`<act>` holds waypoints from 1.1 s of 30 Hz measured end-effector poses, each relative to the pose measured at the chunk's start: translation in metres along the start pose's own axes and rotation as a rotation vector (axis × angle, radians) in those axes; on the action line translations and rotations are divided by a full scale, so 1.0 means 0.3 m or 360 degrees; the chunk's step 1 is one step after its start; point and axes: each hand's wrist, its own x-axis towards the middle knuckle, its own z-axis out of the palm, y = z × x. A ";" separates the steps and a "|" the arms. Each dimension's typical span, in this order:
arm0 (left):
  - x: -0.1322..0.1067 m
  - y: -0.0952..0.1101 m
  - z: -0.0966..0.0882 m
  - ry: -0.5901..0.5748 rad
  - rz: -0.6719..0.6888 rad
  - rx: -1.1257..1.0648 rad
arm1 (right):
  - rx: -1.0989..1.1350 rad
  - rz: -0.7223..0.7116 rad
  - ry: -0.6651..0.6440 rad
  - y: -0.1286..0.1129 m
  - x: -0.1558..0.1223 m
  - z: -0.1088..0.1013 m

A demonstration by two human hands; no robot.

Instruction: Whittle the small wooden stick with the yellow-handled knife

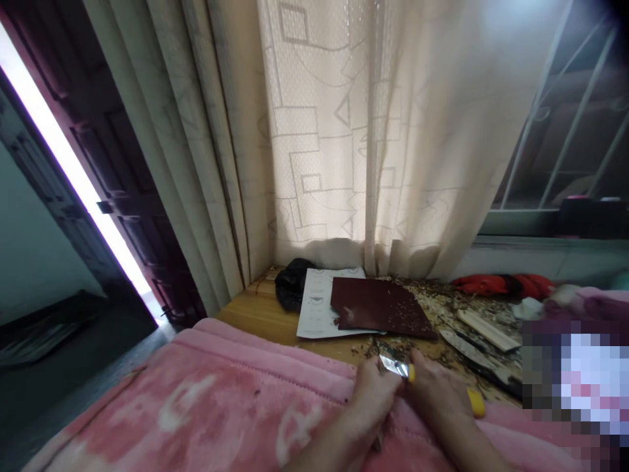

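Silver metal piece (394, 366) pinched between left hand (374, 391) and right hand (436, 393), hands together above the pink blanket (196, 387) edge, just short of the wooden table (250, 309). Table carries one dark red sandpaper sheet (378, 307), one printed paper (317, 308), one black bag (291, 283), one wood strip (487, 330); wood shavings (442, 308) crowd the right side.

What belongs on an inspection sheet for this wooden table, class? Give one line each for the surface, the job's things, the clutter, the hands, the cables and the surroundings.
Surface: wooden tabletop, strewn with wood shavings.
Job's things: shiny metal piece with a yellow end, between the hands; pale wooden strip nearby.
Clutter: dark red sheet on printed paper; black cloth; red cloth.
Hands: left hand and right hand close together, above a pink blanket.
Cables: nothing seen.
Surroundings: patterned curtain, dark door, window grille.
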 end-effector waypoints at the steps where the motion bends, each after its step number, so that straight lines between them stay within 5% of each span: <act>1: 0.001 -0.004 0.001 0.0009 0.0016 0.0000 | -0.0012 0.0007 -0.0003 0.000 0.000 0.000; 8: -0.008 0.013 0.000 -0.0079 -0.0006 -0.0021 | -0.0061 -0.0060 0.0067 0.006 0.004 0.001; 17: 0.011 -0.020 0.006 0.0145 0.0200 0.0103 | -0.0071 -0.0013 0.0102 0.009 0.004 0.013; 33: 0.031 -0.051 0.014 0.0204 0.0255 0.0121 | -0.0033 0.0026 0.0042 -0.007 0.002 0.013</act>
